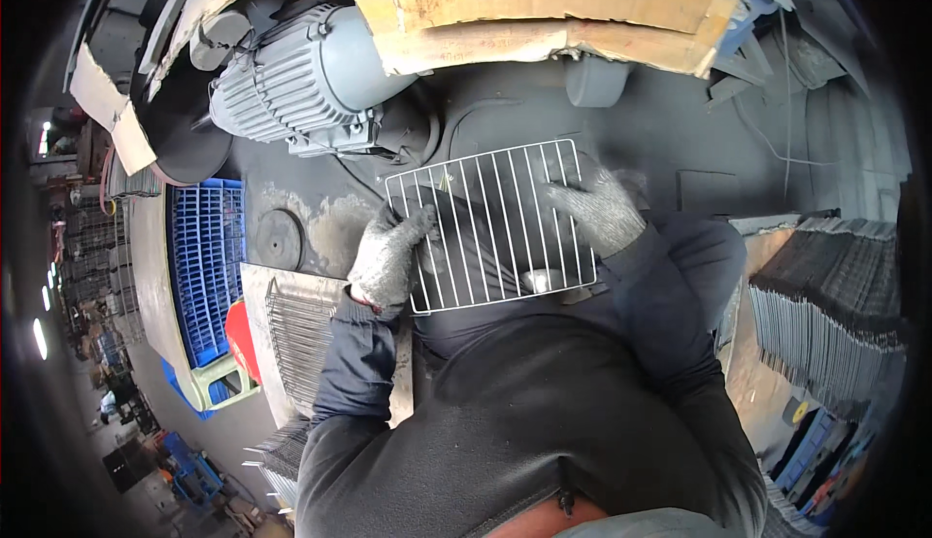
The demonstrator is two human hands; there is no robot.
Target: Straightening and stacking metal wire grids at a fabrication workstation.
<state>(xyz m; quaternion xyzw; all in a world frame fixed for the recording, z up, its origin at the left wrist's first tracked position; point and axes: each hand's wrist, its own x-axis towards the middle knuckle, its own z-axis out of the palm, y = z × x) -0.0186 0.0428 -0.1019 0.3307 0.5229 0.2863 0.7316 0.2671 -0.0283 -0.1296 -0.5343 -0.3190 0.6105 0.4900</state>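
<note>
A wire rack (490, 227) held in two gloved hands at the centre of the frame, over a dark machine bed.

From left to right: a blue crate (207, 266) lies at the left, with a stack of racks (301, 339) at lower left and a grey motor (291, 77) at upper left. The rack's left edge is gripped by the left hand (388, 258), fingers closed around the wire; its upper right corner is pressed flat by the right hand (599, 208), fingers spread. The grip is best kept even on both sides, so that the rack is held level. Further stacked racks (825, 315) are seen at the right.
</note>
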